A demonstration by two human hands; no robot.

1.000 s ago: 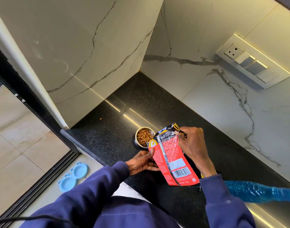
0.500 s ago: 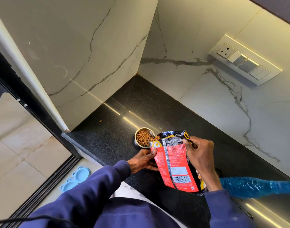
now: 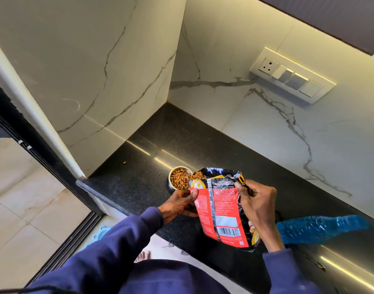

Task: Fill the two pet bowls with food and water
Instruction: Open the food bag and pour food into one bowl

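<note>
A small steel bowl [image 3: 175, 174] full of brown kibble stands on the black granite counter [image 3: 143, 166]. A red and black pet food bag [image 3: 219, 211] is tilted with its open mouth over the bowl's right rim, and kibble shows at the opening. My left hand [image 3: 178, 205] pinches the bag's left edge, just in front of the bowl. My right hand [image 3: 257, 205] grips the bag's top right corner. A blue plastic water bottle [image 3: 321, 228] lies on the counter to the right, behind my right forearm.
One loose kibble piece [image 3: 124, 162] lies on the counter near the left wall. A light blue double bowl holder [image 3: 100, 231] sits on the floor below the counter edge, mostly hidden by my sleeve. Marble walls close the corner; a switch panel [image 3: 292, 76] is on the right wall.
The bag's mouth has opened wider and tipped toward the bowl, with kibble now showing at its opening. My right hand shifted right with the bag's corner. The camera moved slightly.
</note>
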